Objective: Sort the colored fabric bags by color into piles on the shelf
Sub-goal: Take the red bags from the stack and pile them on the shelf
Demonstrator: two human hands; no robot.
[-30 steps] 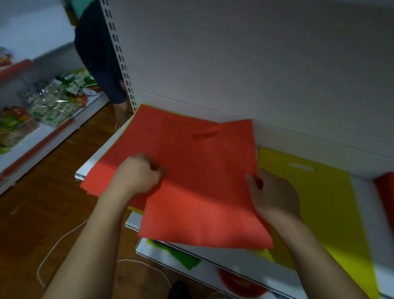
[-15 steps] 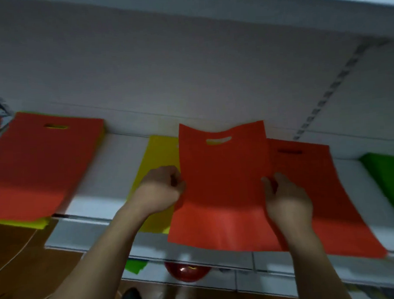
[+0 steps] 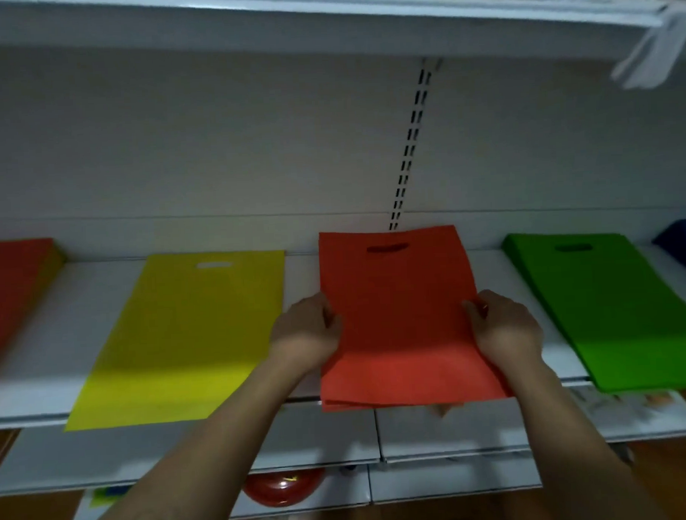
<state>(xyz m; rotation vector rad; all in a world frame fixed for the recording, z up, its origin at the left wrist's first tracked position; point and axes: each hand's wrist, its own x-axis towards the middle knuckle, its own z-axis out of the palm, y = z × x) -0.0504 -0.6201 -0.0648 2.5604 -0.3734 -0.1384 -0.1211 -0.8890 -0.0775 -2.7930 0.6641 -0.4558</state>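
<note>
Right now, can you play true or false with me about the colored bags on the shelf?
1. Both hands hold the red bag. True: the left hand grips its left edge, the right hand its right edge.
2. The yellow bag lies right of the red bag. False: it lies to the left.
3. The green bags lie right of the red bag. True.
4. The red bag has no handle hole. False: there is a cut-out near its top.
5. A blue bag shows at the far right. True.

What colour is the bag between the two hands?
Orange-red bag, seen in the head view, the only one.
</note>
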